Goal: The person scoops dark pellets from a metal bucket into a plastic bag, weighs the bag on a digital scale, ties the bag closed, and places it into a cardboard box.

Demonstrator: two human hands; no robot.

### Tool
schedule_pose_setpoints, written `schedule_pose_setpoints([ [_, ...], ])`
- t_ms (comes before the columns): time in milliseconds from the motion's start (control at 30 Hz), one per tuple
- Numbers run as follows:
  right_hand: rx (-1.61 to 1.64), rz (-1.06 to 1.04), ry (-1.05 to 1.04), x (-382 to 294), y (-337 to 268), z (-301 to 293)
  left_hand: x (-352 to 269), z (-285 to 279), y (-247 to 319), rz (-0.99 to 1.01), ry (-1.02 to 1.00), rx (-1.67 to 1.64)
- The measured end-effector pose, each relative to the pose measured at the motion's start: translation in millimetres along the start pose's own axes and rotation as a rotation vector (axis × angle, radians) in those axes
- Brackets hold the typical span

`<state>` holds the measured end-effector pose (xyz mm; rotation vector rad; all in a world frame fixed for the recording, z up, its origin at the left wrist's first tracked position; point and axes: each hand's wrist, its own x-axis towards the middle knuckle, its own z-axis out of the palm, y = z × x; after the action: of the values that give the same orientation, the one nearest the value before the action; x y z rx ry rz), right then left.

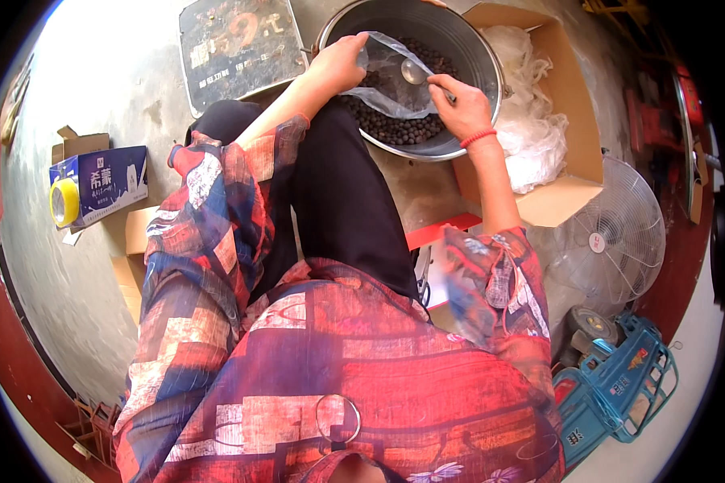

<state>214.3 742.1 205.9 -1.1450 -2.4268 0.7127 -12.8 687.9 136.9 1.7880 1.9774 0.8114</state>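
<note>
A large metal bucket (490,78) stands in front of my knees, with many small dark round balls (399,128) in its bottom. Pinched in my left hand (340,62) is the rim of a clear plastic bag (393,99), which hangs with its mouth spread over the bucket. My right hand (463,108) grips the handle of a metal spoon (413,71). The spoon's round bowl is at the bag's mouth, and I cannot tell whether it holds anything. My right fingers are close to the bag's edge; whether they touch it is unclear.
Right of the bucket, an open cardboard box (571,102) holds crumpled clear plastic bags (528,139). A fan (607,238) and a blue toy-like vehicle (613,377) are farther right. On the left lie a worn signboard (235,48), a blue carton (112,184) and yellow tape (65,203).
</note>
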Motion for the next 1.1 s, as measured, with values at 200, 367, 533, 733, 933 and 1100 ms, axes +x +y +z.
schedule_pose_setpoints([
  [200,0.631,0.259,0.176,-13.8,0.8,-54.4,-2.5,-18.2,21.8,-0.165,-0.305,0.002],
  [367,0.553,0.424,0.216,-10.1,33.2,-52.0,-4.3,-16.1,24.3,-0.185,-0.195,-0.046],
  [533,0.468,0.639,0.050,-2.9,63.8,-3.4,-5.0,-19.9,22.6,-0.213,-0.138,-0.085],
  [733,0.433,0.730,0.162,13.8,70.0,36.1,-2.0,-16.4,23.6,-0.171,-0.181,-0.073],
  [933,0.517,0.566,0.491,22.2,77.7,66.4,-2.4,-16.5,24.6,-0.142,-0.183,-0.103],
  [1100,0.645,0.685,0.449,23.7,75.3,72.6,-5.6,-15.3,23.6,-0.129,-0.253,-0.141],
])
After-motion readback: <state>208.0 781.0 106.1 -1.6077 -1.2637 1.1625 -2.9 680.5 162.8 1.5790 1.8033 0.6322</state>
